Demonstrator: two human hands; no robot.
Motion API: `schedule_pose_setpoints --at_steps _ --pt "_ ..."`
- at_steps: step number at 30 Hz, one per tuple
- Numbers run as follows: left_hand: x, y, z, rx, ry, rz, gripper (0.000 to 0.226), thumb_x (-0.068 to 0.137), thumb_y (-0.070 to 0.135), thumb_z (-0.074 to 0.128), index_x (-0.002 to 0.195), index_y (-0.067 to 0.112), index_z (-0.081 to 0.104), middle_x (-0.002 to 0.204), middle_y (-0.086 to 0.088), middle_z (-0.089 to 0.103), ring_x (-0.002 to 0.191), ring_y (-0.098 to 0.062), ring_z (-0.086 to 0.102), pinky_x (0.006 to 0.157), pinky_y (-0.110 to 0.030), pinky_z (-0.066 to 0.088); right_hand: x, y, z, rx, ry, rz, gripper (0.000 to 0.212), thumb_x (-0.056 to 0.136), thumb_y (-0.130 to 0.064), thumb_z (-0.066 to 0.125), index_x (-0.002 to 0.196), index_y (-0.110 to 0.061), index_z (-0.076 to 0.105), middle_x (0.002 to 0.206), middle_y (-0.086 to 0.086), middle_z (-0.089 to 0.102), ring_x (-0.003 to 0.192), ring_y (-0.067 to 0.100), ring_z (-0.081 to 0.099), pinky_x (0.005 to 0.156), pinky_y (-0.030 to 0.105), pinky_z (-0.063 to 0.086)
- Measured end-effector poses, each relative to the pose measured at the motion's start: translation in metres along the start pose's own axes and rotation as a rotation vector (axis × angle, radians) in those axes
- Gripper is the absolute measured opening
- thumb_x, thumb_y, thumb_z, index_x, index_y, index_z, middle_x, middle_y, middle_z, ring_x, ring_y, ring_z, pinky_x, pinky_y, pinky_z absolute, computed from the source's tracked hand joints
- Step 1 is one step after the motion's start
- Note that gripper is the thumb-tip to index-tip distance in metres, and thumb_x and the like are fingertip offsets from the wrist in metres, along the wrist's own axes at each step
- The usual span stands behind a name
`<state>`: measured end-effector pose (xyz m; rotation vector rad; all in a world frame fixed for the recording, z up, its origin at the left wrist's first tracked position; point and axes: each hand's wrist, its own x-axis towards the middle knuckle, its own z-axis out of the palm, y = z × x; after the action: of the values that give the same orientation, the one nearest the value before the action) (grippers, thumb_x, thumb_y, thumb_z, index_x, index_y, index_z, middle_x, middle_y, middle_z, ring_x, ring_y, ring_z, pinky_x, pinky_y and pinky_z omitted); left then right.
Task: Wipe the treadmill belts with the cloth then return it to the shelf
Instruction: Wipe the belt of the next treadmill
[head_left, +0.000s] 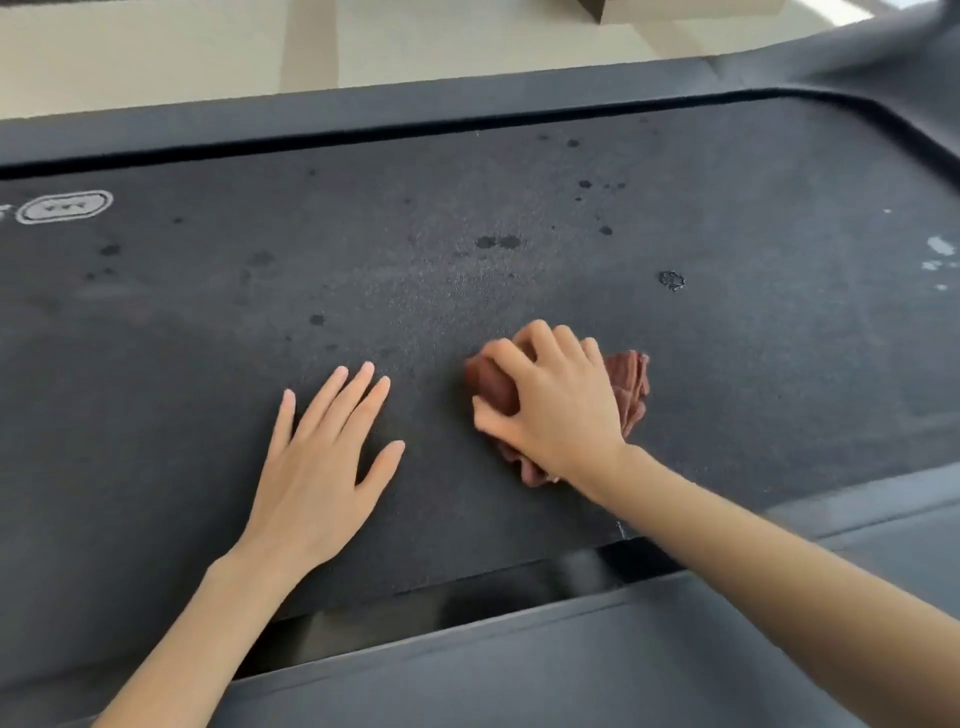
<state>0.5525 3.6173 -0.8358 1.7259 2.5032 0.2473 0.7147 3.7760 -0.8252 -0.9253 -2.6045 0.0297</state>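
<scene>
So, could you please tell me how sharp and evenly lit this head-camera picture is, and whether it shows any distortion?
In the head view, the centre is fairly sharp: the right hand bunching the cloth, the flat left hand and the belt grain with its dark spots. The corners smear, mostly upper right. Wide-angle bending curves the treadmill edge. Light is soft and even, shadows faint, no glare.

No legible words or numbers appear anywhere. The only marking is a white rounded oval emblem (64, 207) printed on the treadmill belt (467, 291), well beyond and to the left of the left hand (317, 462). Its small inner marks are too blurred to read, and the edge cuts off a further white fragment beside it.
</scene>
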Motion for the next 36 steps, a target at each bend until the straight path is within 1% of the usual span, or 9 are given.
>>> schedule_pose_setpoints --at_steps 6,8,13,15,19,25,27,32,36 --pt "-0.009 -0.017 -0.003 -0.013 0.005 -0.084 0.075 0.086 0.058 0.014 0.148 0.017 0.025 0.156 0.005 0.016 0.145 -0.012 0.006 0.116 -0.050 0.009 -0.031 -0.017 -0.013 0.118 -0.132 -0.428 0.038 0.075 -0.051 0.059 0.102 -0.025 0.065 0.092 0.003 0.058 0.076 0.025 0.051 0.064 0.035 0.040" --pt "-0.009 -0.018 -0.003 -0.009 -0.010 -0.086 0.077 0.086 0.059 0.011 0.149 0.017 0.021 0.157 0.004 0.011 0.145 -0.014 0.003 0.116 -0.052 0.008 -0.002 -0.004 -0.008 0.065 -0.131 -0.383 0.040 0.076 -0.051 0.058 0.103 -0.023 0.066 0.092 0.004 0.058 0.078 0.026 0.054 0.065 0.036 0.043" --pt "-0.014 -0.031 -0.006 0.005 -0.023 -0.165 0.073 0.090 0.060 0.008 0.150 0.018 0.007 0.159 0.005 0.001 0.146 -0.015 -0.006 0.115 -0.052 0.003 0.089 0.007 0.024 -0.110 -0.098 0.080 0.043 0.082 -0.051 0.056 0.113 -0.022 0.058 0.105 0.008 0.053 0.102 0.032 0.051 0.084 0.042 0.041" --pt "-0.013 -0.038 -0.007 -0.003 -0.035 -0.219 0.078 0.084 0.062 0.003 0.150 0.020 0.000 0.158 0.006 -0.006 0.145 -0.015 -0.012 0.115 -0.051 -0.001 0.091 -0.002 0.027 -0.131 -0.077 0.149 0.043 0.083 -0.052 0.055 0.114 -0.022 0.058 0.108 0.009 0.052 0.103 0.033 0.049 0.085 0.042 0.039" --pt "-0.013 -0.039 -0.005 -0.032 -0.027 -0.242 0.080 0.082 0.064 -0.001 0.150 0.020 -0.003 0.158 0.006 -0.011 0.143 -0.013 -0.017 0.115 -0.050 -0.007 0.023 -0.040 0.009 0.013 -0.028 -0.098 0.040 0.077 -0.050 0.056 0.103 -0.021 0.064 0.095 0.007 0.054 0.084 0.031 0.051 0.071 0.040 0.040" --pt "-0.015 -0.040 -0.009 -0.020 -0.033 -0.218 0.078 0.087 0.065 0.001 0.150 0.018 0.002 0.158 0.004 -0.006 0.145 -0.015 -0.011 0.116 -0.050 -0.002 -0.007 -0.060 -0.002 0.111 -0.148 -0.461 0.034 0.073 -0.049 0.063 0.095 -0.024 0.067 0.089 0.003 0.059 0.074 0.026 0.052 0.063 0.036 0.041" --pt "-0.017 -0.043 -0.010 -0.021 -0.059 -0.243 0.082 0.084 0.068 0.001 0.149 0.018 -0.002 0.158 0.003 -0.007 0.145 -0.016 -0.011 0.116 -0.051 0.000 0.022 -0.057 0.007 0.098 -0.143 -0.428 0.035 0.072 -0.049 0.062 0.094 -0.023 0.067 0.088 0.004 0.058 0.076 0.027 0.054 0.064 0.036 0.042" --pt "-0.021 -0.058 -0.016 0.005 -0.096 -0.392 0.089 0.076 0.073 -0.005 0.143 0.017 -0.024 0.155 0.000 -0.025 0.141 -0.016 -0.025 0.114 -0.051 -0.007 0.115 -0.068 0.045 -0.021 -0.095 -0.075 0.040 0.079 -0.050 0.058 0.106 -0.021 0.063 0.098 0.006 0.054 0.093 0.028 0.053 0.078 0.038 0.039" --pt "-0.023 -0.072 -0.024 0.003 -0.115 -0.483 0.091 0.075 0.070 -0.006 0.146 0.015 -0.020 0.155 0.001 -0.026 0.141 -0.016 -0.026 0.114 -0.052 -0.008 0.108 -0.080 0.046 -0.025 -0.060 -0.087 0.040 0.081 -0.051 0.056 0.107 -0.021 0.063 0.099 0.007 0.054 0.092 0.029 0.051 0.077 0.040 0.036"
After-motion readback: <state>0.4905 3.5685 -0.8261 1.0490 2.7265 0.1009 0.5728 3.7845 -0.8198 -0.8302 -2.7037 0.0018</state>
